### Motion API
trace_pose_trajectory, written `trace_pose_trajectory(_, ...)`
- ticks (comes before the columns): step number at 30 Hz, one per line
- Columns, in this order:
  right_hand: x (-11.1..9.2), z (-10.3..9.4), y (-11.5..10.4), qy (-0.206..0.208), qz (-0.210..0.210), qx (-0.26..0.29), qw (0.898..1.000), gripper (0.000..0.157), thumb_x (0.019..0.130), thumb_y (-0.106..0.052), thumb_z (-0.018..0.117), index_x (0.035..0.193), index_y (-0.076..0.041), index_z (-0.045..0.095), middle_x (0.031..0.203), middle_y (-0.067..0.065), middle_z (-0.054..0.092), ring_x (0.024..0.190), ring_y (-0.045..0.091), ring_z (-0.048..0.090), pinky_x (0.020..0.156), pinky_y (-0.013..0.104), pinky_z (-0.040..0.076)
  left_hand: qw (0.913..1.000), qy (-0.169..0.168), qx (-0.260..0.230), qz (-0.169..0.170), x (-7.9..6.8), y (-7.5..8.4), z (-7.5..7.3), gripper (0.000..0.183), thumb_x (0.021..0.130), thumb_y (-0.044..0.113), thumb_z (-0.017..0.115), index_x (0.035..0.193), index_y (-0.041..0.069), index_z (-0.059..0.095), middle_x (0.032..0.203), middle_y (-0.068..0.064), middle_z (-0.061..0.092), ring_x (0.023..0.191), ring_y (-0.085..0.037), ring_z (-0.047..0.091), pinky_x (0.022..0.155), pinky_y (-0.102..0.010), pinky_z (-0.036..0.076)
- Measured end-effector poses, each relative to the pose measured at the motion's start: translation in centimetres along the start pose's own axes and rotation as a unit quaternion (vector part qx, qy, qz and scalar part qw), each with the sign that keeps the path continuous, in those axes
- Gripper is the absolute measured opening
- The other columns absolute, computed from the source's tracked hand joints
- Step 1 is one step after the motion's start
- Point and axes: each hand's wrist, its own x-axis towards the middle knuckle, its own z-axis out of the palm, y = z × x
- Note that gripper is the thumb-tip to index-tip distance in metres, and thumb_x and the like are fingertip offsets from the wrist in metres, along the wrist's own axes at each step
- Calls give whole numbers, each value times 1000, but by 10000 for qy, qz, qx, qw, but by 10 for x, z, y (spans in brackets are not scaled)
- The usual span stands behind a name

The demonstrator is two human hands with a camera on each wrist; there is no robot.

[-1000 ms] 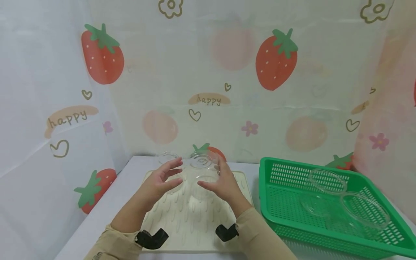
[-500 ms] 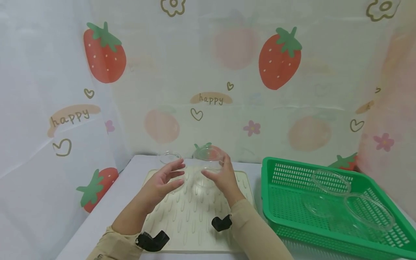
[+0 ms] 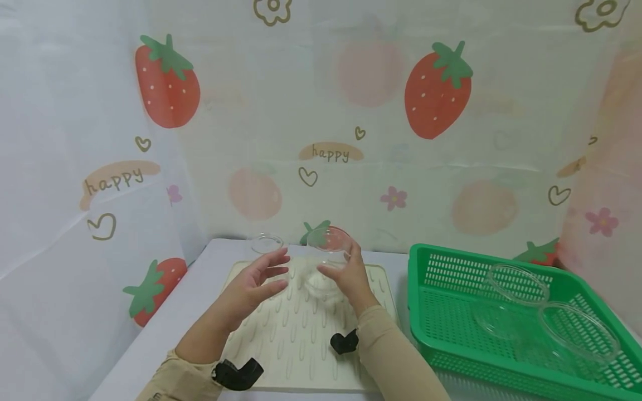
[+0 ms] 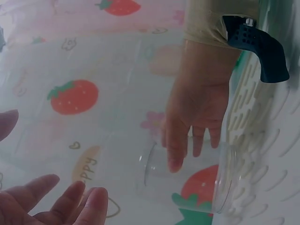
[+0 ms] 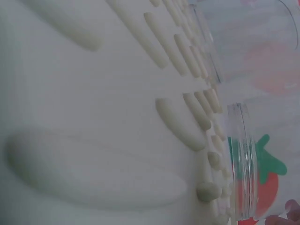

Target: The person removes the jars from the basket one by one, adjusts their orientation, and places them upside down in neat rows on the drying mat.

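My right hand (image 3: 353,278) grips a clear jar (image 3: 328,253) from its right side, above the back of the cream ribbed mat (image 3: 306,345). In the left wrist view, the thumb lies along the near side of this jar (image 4: 187,187), with its threaded end toward the mat. Whether that end touches the mat, I cannot tell. My left hand (image 3: 253,287) hovers left of the jar with its fingers spread, holding nothing. Beyond its fingertips stands a second clear jar (image 3: 267,243) at the mat's back left. Two jars (image 5: 246,164) also show in the right wrist view.
A green plastic basket (image 3: 496,362) with perforated sides stands at the right of the white table (image 3: 150,345). Several clear round-rimmed containers (image 3: 579,331) lie inside it. A strawberry-print curtain (image 3: 321,111) closes off the back and sides.
The jar in my right hand has turned from showing its ringed end to standing more upright, and has shifted slightly right. My left hand has barely moved. The view has shifted a little.
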Motion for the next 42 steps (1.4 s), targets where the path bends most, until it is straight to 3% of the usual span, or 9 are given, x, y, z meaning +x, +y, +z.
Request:
trace_pose_trajectory(6,-1,3,3,-52,262,-48,9996,95,58,-28,80,133,-23,22,136,0,29,124,20,28,94,41,31,9999,-41,52,-89,0,-3,0,59,84,19,57,135,17,27,132,-9,34,120,-30,32,93,-48,30)
trace_pose_trajectory(15,0,5,4,-57,327,-89,9994,90,60,-19,80,131,-22,25,133,3,33,123,21,29,94,42,31,9998,-39,146,-140,1,-5,0,57,84,18,56,134,18,28,131,-8,35,121,-29,32,93,-48,31)
trace_pose_trajectory(22,0,5,2,-73,452,-150,9988,93,60,-21,80,133,-22,22,135,6,31,123,24,28,94,44,30,9997,-56,173,-155,1,-5,0,57,84,18,56,134,17,28,132,-9,34,121,-30,32,93,-48,31)
trace_pose_trajectory(28,-2,2,1,-117,420,-136,9990,101,52,-31,82,133,-23,21,135,6,29,124,27,27,95,45,29,9996,-47,213,-165,0,-5,-1,58,84,20,57,134,18,28,132,-9,34,120,-30,33,93,-47,31)
trace_pose_trajectory(35,-3,-4,-9,16,227,-6,9997,100,59,-27,80,137,-21,18,135,2,29,123,27,28,93,44,31,9995,47,261,-162,0,-6,-5,59,83,21,58,134,19,28,132,-9,35,120,-30,33,92,-48,31)
trace_pose_trajectory(42,-8,-12,-26,52,173,246,9995,106,54,-40,79,137,-27,15,140,2,22,124,25,28,92,43,33,9997,78,216,-112,-1,-7,-7,59,84,19,57,134,18,28,132,-9,34,120,-31,32,92,-49,31)
